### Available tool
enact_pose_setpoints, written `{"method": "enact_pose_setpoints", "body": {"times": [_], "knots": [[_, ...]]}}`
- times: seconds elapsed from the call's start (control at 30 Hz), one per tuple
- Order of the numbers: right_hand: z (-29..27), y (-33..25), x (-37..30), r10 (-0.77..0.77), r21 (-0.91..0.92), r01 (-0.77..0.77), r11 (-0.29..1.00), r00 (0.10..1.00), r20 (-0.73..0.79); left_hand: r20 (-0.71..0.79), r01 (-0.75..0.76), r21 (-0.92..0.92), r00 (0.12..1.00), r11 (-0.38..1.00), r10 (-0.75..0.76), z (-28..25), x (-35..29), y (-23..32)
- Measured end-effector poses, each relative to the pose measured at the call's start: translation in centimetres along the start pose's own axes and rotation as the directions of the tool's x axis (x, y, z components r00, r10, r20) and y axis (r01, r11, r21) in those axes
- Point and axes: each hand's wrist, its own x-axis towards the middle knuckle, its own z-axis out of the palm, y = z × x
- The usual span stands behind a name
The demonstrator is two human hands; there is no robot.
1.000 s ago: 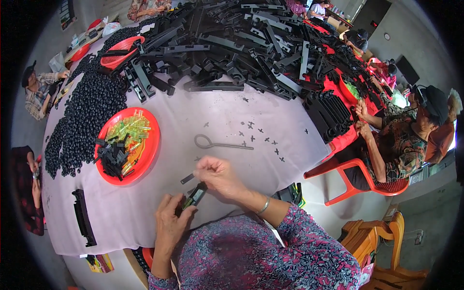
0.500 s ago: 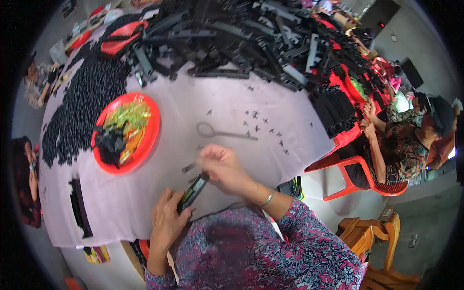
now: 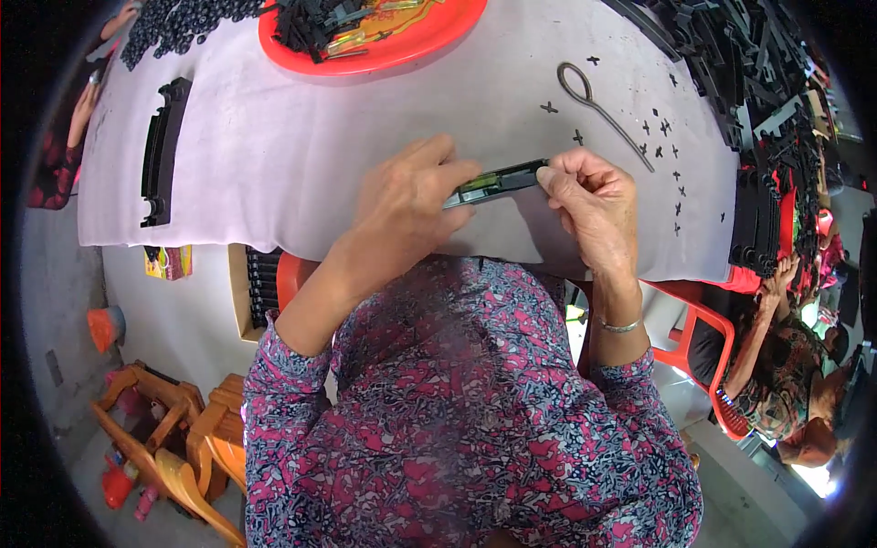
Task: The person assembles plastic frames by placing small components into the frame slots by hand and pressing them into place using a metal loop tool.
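Observation:
My left hand grips one end of a narrow black plastic housing, which has a yellow-green piece lying inside. At its other end, the thumb and fingers of my right hand pinch the tip. Whether a smaller part is under those fingertips is hidden. The housing is held nearly level above the pale cloth, close to my body. Beyond the right hand lies a metal rod with a looped end. Several small black cross-shaped pieces are scattered around it.
A red plate with black strips and yellow-green pieces stands at the far edge. Left lies a long black part. Heaps of black parts and small black pieces flank it. A co-worker sits at right; wooden chairs are at lower left.
The view has swung down and to the right. The housing has turned from steeply slanted to nearly level. My right hand, blurred by motion before, now pinches its end.

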Motion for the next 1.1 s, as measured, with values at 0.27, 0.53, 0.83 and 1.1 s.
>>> {"method": "enact_pose_setpoints", "body": {"times": [0.27, 0.53, 0.83, 1.1], "knots": [[2.7, -0.4, -1.1, 0.092, -0.014, -0.094, 0.995, 0.991, -0.093, -0.002, -0.006, -0.074, 1.000, 0.997, 0.006, -0.4, -0.7, -0.3], [3.5, 0.1, -1.0, 0.077, -0.074, -0.087, 0.993, 0.990, -0.121, -0.002, 0.029, -0.105, 1.000, 0.994, -0.029, -0.7, -0.8, -0.7], [4.3, 0.5, -0.9, 0.017, -0.125, -0.036, 0.992, 0.989, -0.145, 0.002, 0.046, -0.129, 0.999, 0.991, -0.046, -0.6, -0.9, -0.8], [4.7, 1.3, -0.9, -0.080, -0.240, 0.029, 0.970, 0.975, -0.208, -0.009, 0.020, -0.160, 1.000, 0.987, -0.021, -0.7, -1.2, -1.1]]}}
